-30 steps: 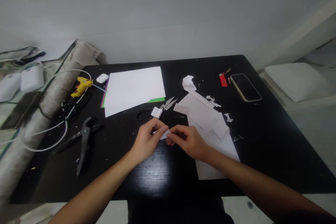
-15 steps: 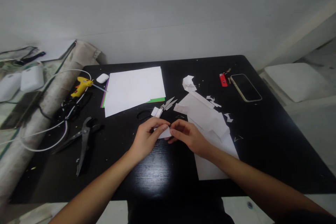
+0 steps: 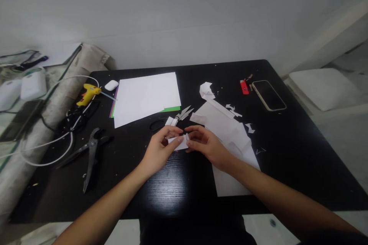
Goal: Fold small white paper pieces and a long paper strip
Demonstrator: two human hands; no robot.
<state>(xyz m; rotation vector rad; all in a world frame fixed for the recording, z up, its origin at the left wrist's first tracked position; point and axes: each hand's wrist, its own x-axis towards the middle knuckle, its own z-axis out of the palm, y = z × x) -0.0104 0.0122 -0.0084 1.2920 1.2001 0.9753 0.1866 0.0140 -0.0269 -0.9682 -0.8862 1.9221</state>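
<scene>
One folded paper piece (image 3: 182,144) is over the middle of the desk (image 3: 290,168), pinched by the fingers of the left hand (image 3: 158,146) and, at its right end, the right hand (image 3: 209,147). Likely light and easily creased, it suits edge holds.

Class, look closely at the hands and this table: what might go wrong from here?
The small white paper in the left hand might crease crookedly or tear. The scissors lie open just beyond that hand, so reaching there could risk a nick. Loose paper scraps beyond the right hand might scatter if brushed.
</scene>
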